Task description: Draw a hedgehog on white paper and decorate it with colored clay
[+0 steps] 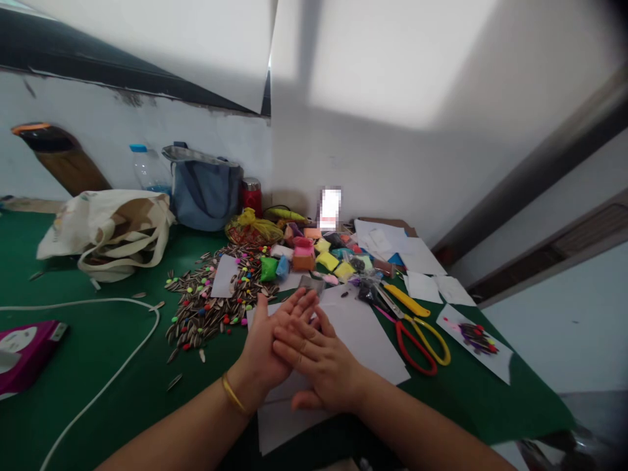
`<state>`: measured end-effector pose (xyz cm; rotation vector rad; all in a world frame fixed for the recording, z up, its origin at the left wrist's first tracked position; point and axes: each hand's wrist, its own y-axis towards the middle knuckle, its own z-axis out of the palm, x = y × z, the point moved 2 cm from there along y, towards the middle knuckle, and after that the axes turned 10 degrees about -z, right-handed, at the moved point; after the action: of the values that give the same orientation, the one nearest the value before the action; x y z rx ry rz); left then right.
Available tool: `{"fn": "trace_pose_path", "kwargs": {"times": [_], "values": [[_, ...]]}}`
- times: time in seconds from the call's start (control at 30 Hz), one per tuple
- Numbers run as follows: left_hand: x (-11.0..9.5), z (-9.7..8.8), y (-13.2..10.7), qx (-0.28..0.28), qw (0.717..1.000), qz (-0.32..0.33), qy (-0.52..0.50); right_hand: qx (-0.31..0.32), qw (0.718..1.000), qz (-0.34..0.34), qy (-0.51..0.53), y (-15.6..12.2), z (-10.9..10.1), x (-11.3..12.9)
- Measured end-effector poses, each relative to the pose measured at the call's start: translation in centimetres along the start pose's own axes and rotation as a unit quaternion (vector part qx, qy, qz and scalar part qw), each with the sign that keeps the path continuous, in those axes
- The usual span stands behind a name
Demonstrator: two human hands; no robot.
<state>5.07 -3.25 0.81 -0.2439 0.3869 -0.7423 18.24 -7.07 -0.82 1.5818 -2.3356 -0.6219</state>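
My left hand [267, 340] lies palm up over the white paper sheets [366, 330], fingers stretched toward the far side, a gold bangle on its wrist. Laid flat across that palm is my right hand [318, 363], fingers straight and pointing left. The two palms press together; whether anything sits between them is hidden. Just left of the hands spreads a heap of sunflower seeds [203, 307] mixed with small coloured balls.
Red and yellow scissors [419, 337] lie right of the hands. Coloured clay packets [314, 258] sit behind. A cloth bag [110, 229], blue bag [203, 190], bottle [144, 167] and red can [252, 195] stand at the back. A white cable [122, 366] crosses the green table.
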Motion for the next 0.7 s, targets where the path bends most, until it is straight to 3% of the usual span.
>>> {"fn": "trace_pose_path", "kwargs": {"times": [0.13, 0.23, 0.33, 0.47, 0.6, 0.67, 0.7], "values": [[0.2, 0.1, 0.0, -0.007, 1.0, -0.021, 0.009, -0.05, 0.997, 0.05, 0.001, 0.1, -0.6, -0.4], [0.3, 0.1, 0.2, -0.007, 1.0, 0.007, 0.019, -0.113, 0.992, 0.051, 0.014, 0.3, -1.1, -0.2], [1.3, 0.0, 0.4, 0.004, 0.999, -0.004, 0.038, -0.165, 0.985, 0.054, 0.025, 0.4, -1.1, 0.2], [2.6, 0.1, 0.4, 0.029, 0.997, -0.018, 0.075, -0.17, 0.982, 0.078, 0.023, 0.3, -0.9, 0.2], [0.9, 0.1, 0.4, 0.029, 0.987, 0.089, 0.129, -0.171, 0.974, 0.139, 0.059, -0.9, -1.9, -1.4], [-1.0, -0.2, 0.2, -0.007, 0.959, 0.177, 0.22, -0.193, 0.96, 0.194, 0.066, -2.0, -2.5, -2.7], [-2.0, -0.4, 0.1, -0.046, 0.928, 0.224, 0.294, -0.199, 0.954, 0.215, 0.068, -2.5, -2.7, -3.3]]}}
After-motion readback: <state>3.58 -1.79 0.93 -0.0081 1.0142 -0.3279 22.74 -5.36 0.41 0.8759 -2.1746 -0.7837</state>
